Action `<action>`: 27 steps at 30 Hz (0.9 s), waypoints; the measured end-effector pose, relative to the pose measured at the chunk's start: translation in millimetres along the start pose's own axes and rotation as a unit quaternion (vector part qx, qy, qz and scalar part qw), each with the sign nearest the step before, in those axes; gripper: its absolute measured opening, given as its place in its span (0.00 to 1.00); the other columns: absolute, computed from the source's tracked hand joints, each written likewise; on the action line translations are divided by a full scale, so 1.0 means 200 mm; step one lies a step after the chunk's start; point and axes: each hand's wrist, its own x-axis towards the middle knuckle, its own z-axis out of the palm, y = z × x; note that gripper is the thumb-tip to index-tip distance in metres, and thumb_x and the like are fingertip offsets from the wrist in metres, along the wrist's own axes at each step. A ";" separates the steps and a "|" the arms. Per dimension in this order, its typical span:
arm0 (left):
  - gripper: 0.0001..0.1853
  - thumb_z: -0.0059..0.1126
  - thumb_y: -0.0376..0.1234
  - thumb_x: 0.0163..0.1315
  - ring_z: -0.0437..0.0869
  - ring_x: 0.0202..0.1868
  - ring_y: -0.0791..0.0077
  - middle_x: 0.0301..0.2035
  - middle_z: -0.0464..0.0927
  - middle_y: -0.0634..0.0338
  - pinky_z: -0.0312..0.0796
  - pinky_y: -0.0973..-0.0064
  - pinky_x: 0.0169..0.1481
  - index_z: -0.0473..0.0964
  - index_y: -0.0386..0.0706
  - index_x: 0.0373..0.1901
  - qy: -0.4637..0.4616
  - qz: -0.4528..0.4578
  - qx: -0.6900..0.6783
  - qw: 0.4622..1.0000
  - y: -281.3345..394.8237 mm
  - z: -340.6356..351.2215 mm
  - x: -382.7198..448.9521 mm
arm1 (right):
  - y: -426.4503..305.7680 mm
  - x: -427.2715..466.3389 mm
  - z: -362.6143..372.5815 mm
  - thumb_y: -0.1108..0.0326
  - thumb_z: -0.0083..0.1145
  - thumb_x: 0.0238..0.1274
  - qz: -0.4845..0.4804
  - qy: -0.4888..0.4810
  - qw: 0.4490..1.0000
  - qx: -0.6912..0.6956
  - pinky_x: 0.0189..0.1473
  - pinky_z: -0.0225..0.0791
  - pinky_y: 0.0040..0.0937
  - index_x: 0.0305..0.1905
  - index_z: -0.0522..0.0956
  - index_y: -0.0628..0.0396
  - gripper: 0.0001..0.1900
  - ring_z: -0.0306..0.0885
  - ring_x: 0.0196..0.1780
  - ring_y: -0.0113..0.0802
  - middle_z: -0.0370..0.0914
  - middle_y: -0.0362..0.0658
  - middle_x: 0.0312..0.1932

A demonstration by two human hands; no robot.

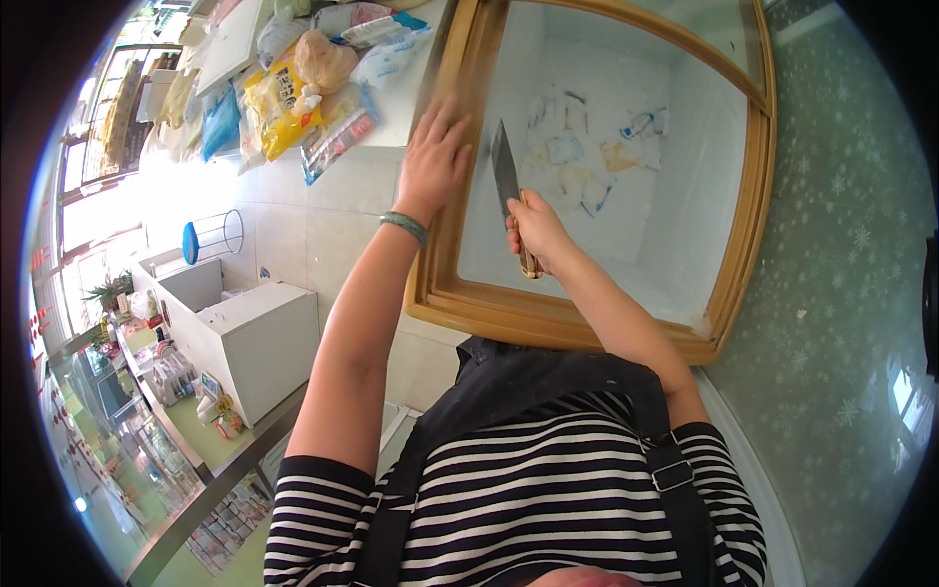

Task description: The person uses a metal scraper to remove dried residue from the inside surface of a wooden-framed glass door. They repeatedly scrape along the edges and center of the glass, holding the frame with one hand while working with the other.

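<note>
My right hand (539, 231) grips the wooden handle of a kitchen knife (505, 165), whose pointed blade is directed away from me. The knife is over the opening of a chest freezer (506, 315) with a tan frame. My left hand (434, 158) lies flat on or just above the frame's left rail, fingers spread and slightly blurred, holding nothing. A jade-like bangle (405, 226) circles that wrist. Down on the freezer's whitish floor, plastic packaging scraps (565, 150) and a yellowish piece (620, 155) lie scattered, seemingly in frost.
Bagged food, including a yellow packet (282, 103), is piled on a white surface left of the freezer. A patterned glass panel (836, 220) rises on the right. To the left are a white cabinet (264, 337) and a blue-topped stool (191, 243).
</note>
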 end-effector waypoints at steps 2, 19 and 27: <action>0.23 0.61 0.33 0.65 0.65 0.76 0.53 0.74 0.66 0.56 0.63 0.59 0.78 0.78 0.44 0.63 0.001 0.000 0.003 1.000 0.00 -0.01 0.02 | 0.01 0.03 -0.01 0.61 0.46 0.81 0.006 0.007 1.000 -0.003 0.24 0.67 0.29 0.50 0.67 0.53 0.08 0.67 0.23 0.26 0.70 0.39 0.33; 0.23 0.60 0.33 0.66 0.62 0.77 0.54 0.75 0.64 0.57 0.61 0.59 0.79 0.78 0.43 0.63 -0.003 0.001 -0.002 1.000 0.00 -0.02 0.02 | 0.08 0.07 0.00 0.60 0.45 0.83 -0.040 0.011 0.999 -0.019 0.23 0.65 0.28 0.57 0.68 0.53 0.11 0.67 0.23 0.25 0.70 0.38 0.31; 0.23 0.60 0.33 0.66 0.62 0.77 0.54 0.75 0.64 0.57 0.61 0.58 0.79 0.78 0.43 0.63 -0.006 -0.006 -0.009 1.000 0.02 -0.01 0.00 | 0.18 0.02 0.04 0.61 0.45 0.83 -0.080 0.008 0.997 0.016 0.22 0.64 0.27 0.63 0.67 0.52 0.13 0.67 0.22 0.24 0.69 0.38 0.30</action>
